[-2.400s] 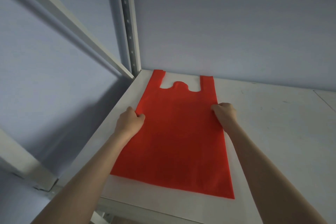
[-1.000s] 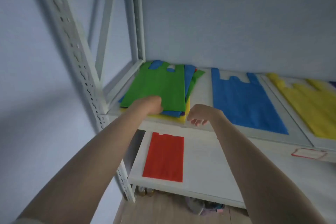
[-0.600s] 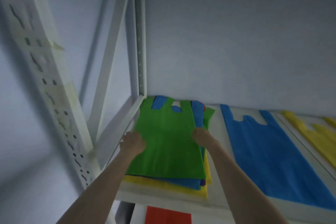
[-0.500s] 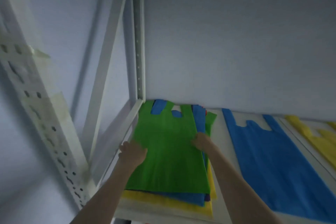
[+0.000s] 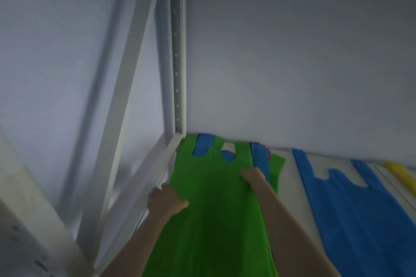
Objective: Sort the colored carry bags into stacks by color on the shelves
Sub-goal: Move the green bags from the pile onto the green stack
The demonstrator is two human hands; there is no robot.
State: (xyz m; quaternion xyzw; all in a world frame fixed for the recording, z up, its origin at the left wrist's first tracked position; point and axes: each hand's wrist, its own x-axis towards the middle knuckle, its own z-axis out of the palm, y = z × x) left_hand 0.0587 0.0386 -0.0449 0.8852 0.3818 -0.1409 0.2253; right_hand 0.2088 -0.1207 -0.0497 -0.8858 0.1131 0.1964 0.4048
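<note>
A green carry bag [image 5: 216, 220] lies on top of a mixed pile at the left end of the shelf [image 5: 290, 189]. Blue bag handles [image 5: 203, 148] and a second green edge [image 5: 276, 164] stick out from under it. My left hand [image 5: 166, 200] grips the green bag's left edge, thumb on top. At the bag's right edge, just below its handle, my right hand [image 5: 253, 175] holds on with curled fingers. A single blue bag [image 5: 351, 213] lies flat to the right. Beyond it a yellow bag [image 5: 399, 171] shows at the frame's edge.
The white slotted upright [image 5: 179, 56] and a diagonal brace [image 5: 126, 105] of the shelf frame stand close to the left of the pile. A plain wall [image 5: 292, 51] backs the shelf. The pile's lower end is cut off by the frame.
My hands left the red bag on the lower shelf and rose to the mixed pile above. They now hold the green top bag by its sides, which fills more of the view.
</note>
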